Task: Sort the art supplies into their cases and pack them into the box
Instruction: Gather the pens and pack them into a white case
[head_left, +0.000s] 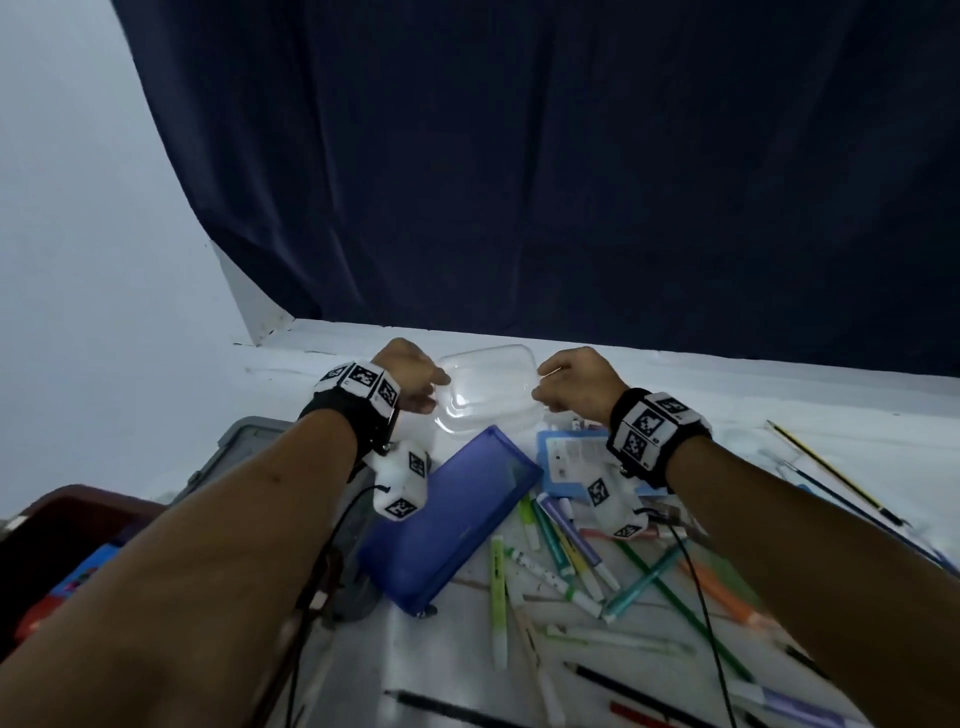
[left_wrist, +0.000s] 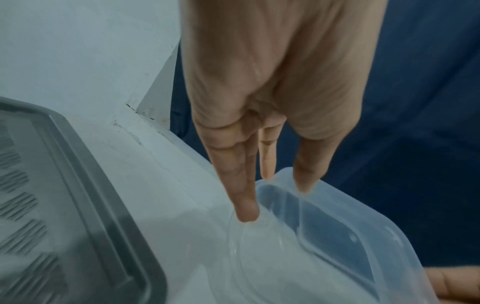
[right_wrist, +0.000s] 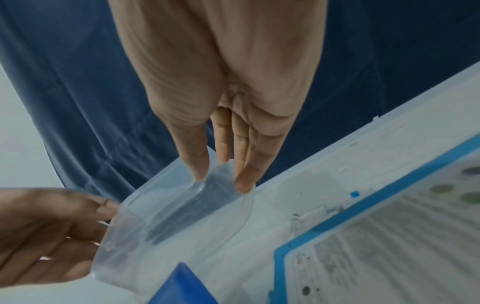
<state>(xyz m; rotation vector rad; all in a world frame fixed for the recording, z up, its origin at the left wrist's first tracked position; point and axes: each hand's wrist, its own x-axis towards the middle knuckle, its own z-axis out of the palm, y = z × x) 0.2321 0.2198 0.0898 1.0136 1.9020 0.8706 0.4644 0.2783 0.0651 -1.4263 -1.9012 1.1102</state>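
Case clear, pinched at both ends by my left hand and right hand; pry lid evenly, keep level above pens.

The clear case showed see-through; at six o'clock of it lay a purple-blue pencil pouch, green, lilac and orange markers on my white bench, navy curtain behind.
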